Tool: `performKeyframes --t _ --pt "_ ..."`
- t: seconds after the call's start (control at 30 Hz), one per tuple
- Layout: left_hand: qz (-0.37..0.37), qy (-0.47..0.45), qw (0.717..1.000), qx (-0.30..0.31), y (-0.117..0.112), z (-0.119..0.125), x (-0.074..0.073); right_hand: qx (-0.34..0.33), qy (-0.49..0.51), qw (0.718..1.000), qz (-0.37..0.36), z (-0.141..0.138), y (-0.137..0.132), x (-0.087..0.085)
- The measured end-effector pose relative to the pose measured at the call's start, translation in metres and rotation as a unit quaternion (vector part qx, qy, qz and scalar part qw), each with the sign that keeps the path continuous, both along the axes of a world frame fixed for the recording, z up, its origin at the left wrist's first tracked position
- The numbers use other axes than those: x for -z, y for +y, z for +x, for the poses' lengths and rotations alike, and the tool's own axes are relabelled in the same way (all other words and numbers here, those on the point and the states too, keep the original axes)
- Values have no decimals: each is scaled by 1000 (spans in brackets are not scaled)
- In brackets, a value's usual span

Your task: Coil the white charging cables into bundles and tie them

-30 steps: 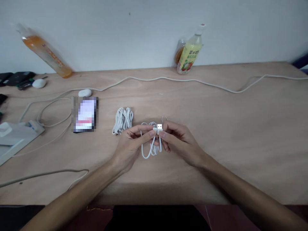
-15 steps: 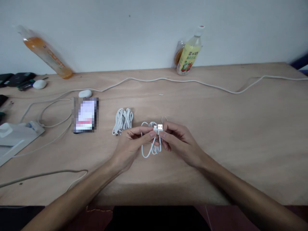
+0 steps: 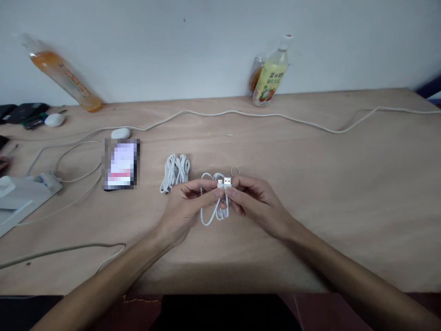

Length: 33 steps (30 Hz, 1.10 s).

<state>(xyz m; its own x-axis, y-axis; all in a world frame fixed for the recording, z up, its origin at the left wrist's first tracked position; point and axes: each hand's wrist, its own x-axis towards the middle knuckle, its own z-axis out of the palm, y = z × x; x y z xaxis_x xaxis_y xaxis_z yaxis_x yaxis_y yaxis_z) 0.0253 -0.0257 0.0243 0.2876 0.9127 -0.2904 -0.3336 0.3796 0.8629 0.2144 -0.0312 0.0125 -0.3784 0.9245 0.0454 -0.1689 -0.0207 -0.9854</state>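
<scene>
A white USB cable [image 3: 215, 209] hangs in loose loops between both hands over the wooden table [image 3: 310, 184]. My left hand [image 3: 188, 209] pinches the cable just left of its two plug ends [image 3: 224, 183]. My right hand [image 3: 253, 202] pinches the same ends from the right, thumb and forefinger closed on them. A second white cable, coiled into a bundle [image 3: 175, 171], lies on the table a little left of my left hand, untouched.
A phone [image 3: 120, 164] lies further left, with a white earbud case [image 3: 120, 133] behind it. A long white cord [image 3: 275, 116] runs across the back. A yellow drink bottle [image 3: 270, 76] and an orange bottle [image 3: 62, 73] lean at the wall. Pouches and cords lie at the left edge.
The hands and cable have barely shifted, a touch left and up in view; the grip is the same.
</scene>
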Motion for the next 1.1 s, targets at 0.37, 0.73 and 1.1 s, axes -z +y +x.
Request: performKeyframes --t 0.37,0.73,1.1 --pt "3 16 1000 -27 -1 1 0 8 13 1000 15 -4 -1 0" --pt "9 22 999 -30 -2 1 3 10 23 999 22 -4 -1 -3" --pt "11 27 999 -29 -2 2 2 10 11 1000 12 -4 -1 -2"
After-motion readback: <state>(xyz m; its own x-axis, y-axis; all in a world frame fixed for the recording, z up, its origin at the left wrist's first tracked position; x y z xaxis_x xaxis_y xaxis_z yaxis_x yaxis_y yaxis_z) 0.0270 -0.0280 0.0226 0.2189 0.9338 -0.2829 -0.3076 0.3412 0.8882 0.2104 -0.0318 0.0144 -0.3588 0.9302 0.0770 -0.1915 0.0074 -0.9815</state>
